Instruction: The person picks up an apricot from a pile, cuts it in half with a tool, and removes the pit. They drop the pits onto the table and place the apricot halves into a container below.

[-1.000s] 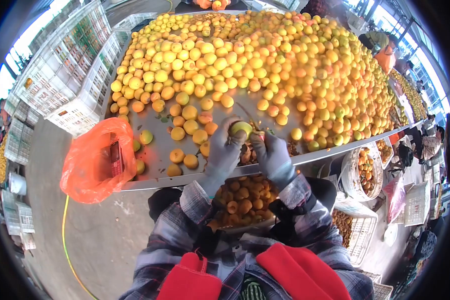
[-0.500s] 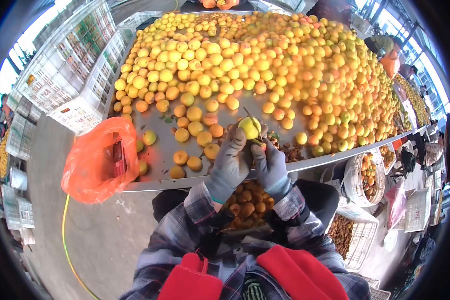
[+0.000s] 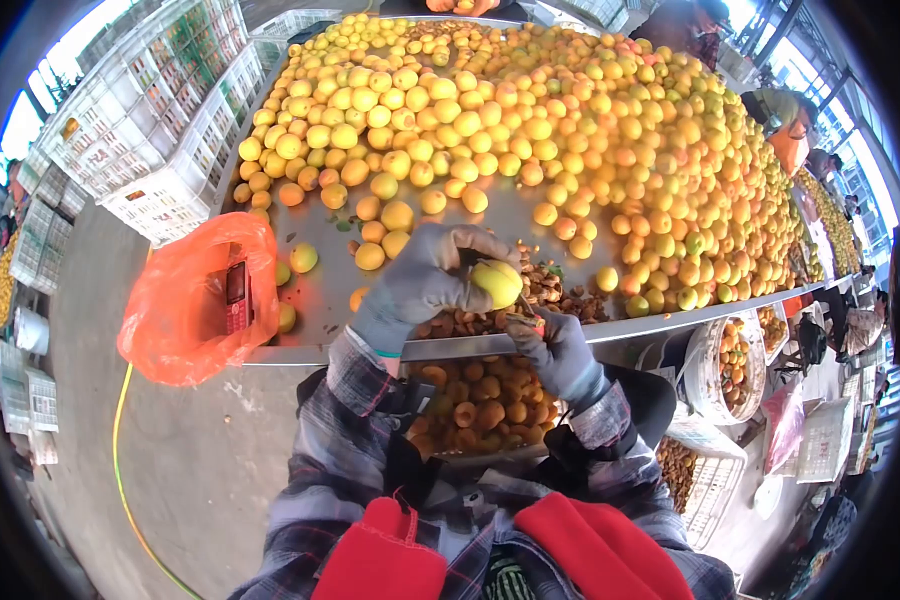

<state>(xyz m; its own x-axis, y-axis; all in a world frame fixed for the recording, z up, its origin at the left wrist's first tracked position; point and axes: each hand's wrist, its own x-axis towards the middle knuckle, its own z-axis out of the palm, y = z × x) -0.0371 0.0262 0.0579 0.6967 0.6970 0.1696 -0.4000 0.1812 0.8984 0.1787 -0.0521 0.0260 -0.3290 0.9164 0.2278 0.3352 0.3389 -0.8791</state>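
My left hand (image 3: 425, 285), in a grey glove, is wrapped around a yellow-green apricot (image 3: 497, 284) above the table's near edge. Close by on the right, my gloved right hand (image 3: 560, 358) pinches a small tool (image 3: 526, 321) with a reddish end and a thin part reaching toward the fruit; its exact kind is hard to make out. Brown apricot pits (image 3: 560, 297) lie on the table just beyond the fingers. Below the hands, a container of orange apricot pieces (image 3: 485, 400) stands between my knees.
A large heap of apricots (image 3: 610, 140) covers much of the metal table (image 3: 315, 235). An orange plastic bag (image 3: 170, 310) holding a phone (image 3: 237, 297) hangs at the left corner. White crates (image 3: 150, 110) stand left; a bucket (image 3: 700, 370) stands right. Other people sit around.
My hands have moved apart, the left going left with the apricot and the right going down with the tool. The view has shifted slightly, and the container below shows more.
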